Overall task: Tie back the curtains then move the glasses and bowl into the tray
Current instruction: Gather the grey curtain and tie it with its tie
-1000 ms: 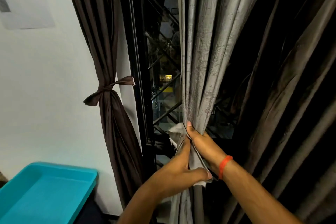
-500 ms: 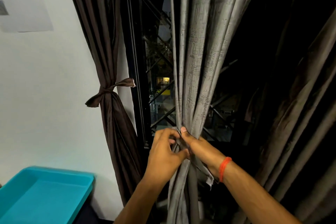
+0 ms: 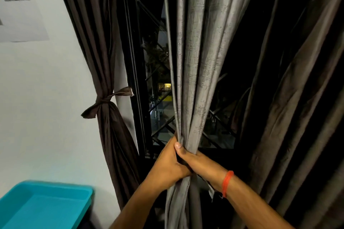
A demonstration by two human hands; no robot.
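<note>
A grey curtain (image 3: 195,61) hangs in the middle, gathered into a tight bunch at waist height. My left hand (image 3: 167,165) and my right hand (image 3: 201,163) both grip that bunch, pressed together, the right thumb lying across the folds. A frayed end of a grey tie strip (image 3: 211,190) hangs below my right wrist. At the left a brown curtain (image 3: 109,135) is tied back with a knotted brown band (image 3: 103,101). A turquoise tray (image 3: 42,206) sits at the lower left. No glasses or bowl are in view.
A white wall (image 3: 46,98) with a paper sheet (image 3: 20,16) fills the left. Behind the curtains is a dark window (image 3: 158,98) with a metal grille. More dark brown curtain (image 3: 297,98) hangs at the right.
My left hand rose from below the bunch and closed around the gathered grey curtain beside my right hand. The loose strip I was pulling now hangs below my right wrist.
</note>
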